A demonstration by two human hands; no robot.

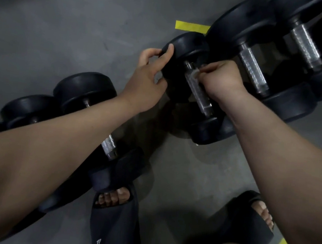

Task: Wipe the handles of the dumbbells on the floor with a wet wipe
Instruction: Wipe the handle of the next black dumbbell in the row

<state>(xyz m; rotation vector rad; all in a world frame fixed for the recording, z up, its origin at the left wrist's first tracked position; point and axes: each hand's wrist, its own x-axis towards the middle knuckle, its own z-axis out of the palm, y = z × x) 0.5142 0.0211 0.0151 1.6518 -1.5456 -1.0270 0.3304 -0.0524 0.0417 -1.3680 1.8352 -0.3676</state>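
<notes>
A black dumbbell lies on the grey floor in the middle of the view, its knurled metal handle (198, 94) running from upper left to lower right. My left hand (149, 77) grips the far weight head (186, 45) of this dumbbell, thumb on top. My right hand (222, 78) pinches a crumpled wet wipe (196, 73) against the upper end of the handle. The near weight head (205, 130) rests on the floor below my right wrist.
Two bigger dumbbells (255, 70) (305, 43) lie side by side at the upper right. More dumbbells (84, 90) sit at the left under my left forearm. My feet in black slides (113, 222) (242, 229) stand at the bottom. Yellow tape (190, 26) marks the floor.
</notes>
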